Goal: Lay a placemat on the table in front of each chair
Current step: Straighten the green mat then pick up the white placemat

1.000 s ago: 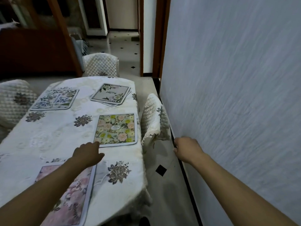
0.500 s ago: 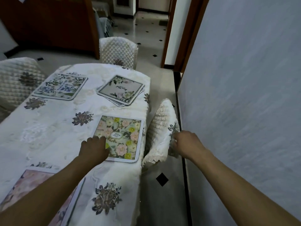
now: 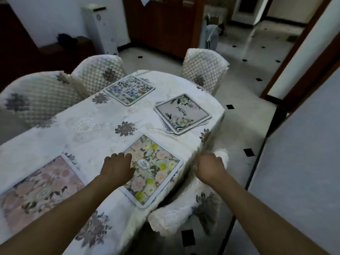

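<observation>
The table (image 3: 103, 122) wears a white flowered cloth. My left hand (image 3: 117, 168) rests palm down on the left edge of a green placemat with yellow flowers (image 3: 156, 172), near the right table edge. My right hand (image 3: 209, 168) grips the top of a white quilted chair (image 3: 184, 214) tucked against that edge. A pink floral placemat (image 3: 42, 190) lies at the near left. A blue floral placemat (image 3: 129, 90) lies at the far left. A small stack of placemats (image 3: 182, 114) sits at the far right corner.
Two quilted chairs (image 3: 99, 74) (image 3: 36, 96) stand along the left side and another (image 3: 204, 67) at the far end. A grey wall (image 3: 303, 162) runs close on the right, leaving a narrow tiled aisle. A wooden cabinet (image 3: 161, 24) stands behind.
I have moved forward along the table. My left hand slid from the cloth onto the green placemat. My right hand went from the air to the chair top.
</observation>
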`<action>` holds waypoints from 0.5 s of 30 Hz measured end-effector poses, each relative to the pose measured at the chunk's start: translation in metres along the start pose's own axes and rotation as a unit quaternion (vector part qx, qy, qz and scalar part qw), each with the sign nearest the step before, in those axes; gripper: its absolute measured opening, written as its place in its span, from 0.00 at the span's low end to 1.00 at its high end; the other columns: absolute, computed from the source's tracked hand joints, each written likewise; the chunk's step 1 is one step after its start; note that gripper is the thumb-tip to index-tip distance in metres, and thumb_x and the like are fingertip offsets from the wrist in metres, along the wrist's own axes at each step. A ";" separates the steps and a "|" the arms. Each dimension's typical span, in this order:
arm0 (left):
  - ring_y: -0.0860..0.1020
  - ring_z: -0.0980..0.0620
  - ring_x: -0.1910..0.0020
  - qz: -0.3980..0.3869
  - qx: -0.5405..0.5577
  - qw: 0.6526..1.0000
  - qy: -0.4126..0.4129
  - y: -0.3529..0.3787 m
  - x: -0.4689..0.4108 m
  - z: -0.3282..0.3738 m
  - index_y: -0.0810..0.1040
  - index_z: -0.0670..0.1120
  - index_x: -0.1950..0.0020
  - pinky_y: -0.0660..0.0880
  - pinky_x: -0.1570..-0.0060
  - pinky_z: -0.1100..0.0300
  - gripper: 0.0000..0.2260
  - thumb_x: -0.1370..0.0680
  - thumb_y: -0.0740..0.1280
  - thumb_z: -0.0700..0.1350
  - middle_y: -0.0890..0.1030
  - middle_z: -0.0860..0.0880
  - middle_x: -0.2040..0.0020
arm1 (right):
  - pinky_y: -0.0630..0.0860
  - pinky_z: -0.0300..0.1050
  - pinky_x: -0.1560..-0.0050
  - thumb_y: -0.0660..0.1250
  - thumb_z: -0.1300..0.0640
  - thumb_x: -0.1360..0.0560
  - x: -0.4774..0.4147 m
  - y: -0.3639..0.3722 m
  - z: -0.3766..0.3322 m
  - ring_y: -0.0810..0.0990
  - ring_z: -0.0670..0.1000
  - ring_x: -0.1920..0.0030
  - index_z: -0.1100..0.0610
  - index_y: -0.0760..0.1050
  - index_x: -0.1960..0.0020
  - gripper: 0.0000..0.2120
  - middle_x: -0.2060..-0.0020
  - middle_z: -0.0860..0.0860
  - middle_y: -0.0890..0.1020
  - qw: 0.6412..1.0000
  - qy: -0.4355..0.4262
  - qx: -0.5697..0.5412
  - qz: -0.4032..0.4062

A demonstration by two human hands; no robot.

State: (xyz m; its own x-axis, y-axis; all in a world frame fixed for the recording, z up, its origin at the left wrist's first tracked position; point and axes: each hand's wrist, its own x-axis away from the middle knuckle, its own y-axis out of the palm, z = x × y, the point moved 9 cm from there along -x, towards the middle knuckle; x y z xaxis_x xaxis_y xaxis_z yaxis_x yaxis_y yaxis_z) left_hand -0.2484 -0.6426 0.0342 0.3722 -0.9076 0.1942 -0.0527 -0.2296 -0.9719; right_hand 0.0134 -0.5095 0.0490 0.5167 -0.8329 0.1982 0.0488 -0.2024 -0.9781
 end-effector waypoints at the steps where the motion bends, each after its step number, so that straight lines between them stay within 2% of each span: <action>1: 0.75 0.42 0.45 -0.004 0.007 1.000 -0.018 -0.002 0.003 0.002 0.71 0.47 0.40 0.70 0.48 0.50 0.19 0.23 0.62 0.59 0.77 0.45 0.45 | 0.70 0.52 0.48 0.62 0.56 0.26 -0.010 -0.001 0.003 0.76 0.61 0.44 0.56 0.72 0.43 0.12 0.46 0.56 0.76 1.000 -0.021 0.006 -0.002; 4: 0.75 0.42 0.45 -0.020 0.014 0.997 -0.069 -0.005 0.013 0.001 0.72 0.47 0.40 0.70 0.48 0.51 0.19 0.23 0.61 0.59 0.78 0.45 0.45 | 0.68 0.49 0.53 0.62 0.57 0.26 -0.039 -0.001 -0.002 0.76 0.60 0.46 0.56 0.71 0.44 0.11 0.47 0.56 0.76 0.995 -0.090 0.044 -0.003; 6: 0.75 0.42 0.45 -0.028 0.015 0.994 -0.102 -0.002 0.015 -0.008 0.71 0.47 0.39 0.70 0.48 0.50 0.20 0.23 0.61 0.59 0.77 0.45 0.45 | 0.71 0.50 0.50 0.62 0.52 0.24 -0.058 0.000 -0.014 0.75 0.60 0.44 0.56 0.71 0.42 0.12 0.46 0.56 0.76 0.990 -0.128 0.057 -0.011; 10: 0.75 0.42 0.46 -0.041 0.031 0.989 -0.137 0.005 0.001 -0.016 0.71 0.46 0.39 0.70 0.48 0.50 0.19 0.23 0.60 0.59 0.77 0.45 0.46 | 0.71 0.52 0.49 0.61 0.49 0.25 -0.091 0.003 -0.022 0.76 0.59 0.46 0.55 0.71 0.44 0.13 0.48 0.55 0.78 0.985 -0.154 0.082 -0.013; 15: 0.76 0.43 0.47 -0.041 0.049 0.989 -0.133 0.005 -0.046 0.002 0.72 0.47 0.41 0.70 0.49 0.51 0.19 0.23 0.60 0.59 0.78 0.46 0.47 | 0.71 0.53 0.45 0.61 0.47 0.25 -0.129 0.008 0.002 0.78 0.58 0.47 0.55 0.72 0.46 0.13 0.50 0.55 0.80 0.982 -0.158 0.097 -0.021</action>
State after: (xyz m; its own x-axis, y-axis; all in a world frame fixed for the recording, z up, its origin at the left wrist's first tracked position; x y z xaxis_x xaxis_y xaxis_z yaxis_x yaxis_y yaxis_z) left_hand -0.2637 -0.6014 0.0205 0.6036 -0.7592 0.2434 0.0727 -0.2516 -0.9651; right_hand -0.0515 -0.4030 0.0153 0.7488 -0.6182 0.2390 0.2224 -0.1053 -0.9693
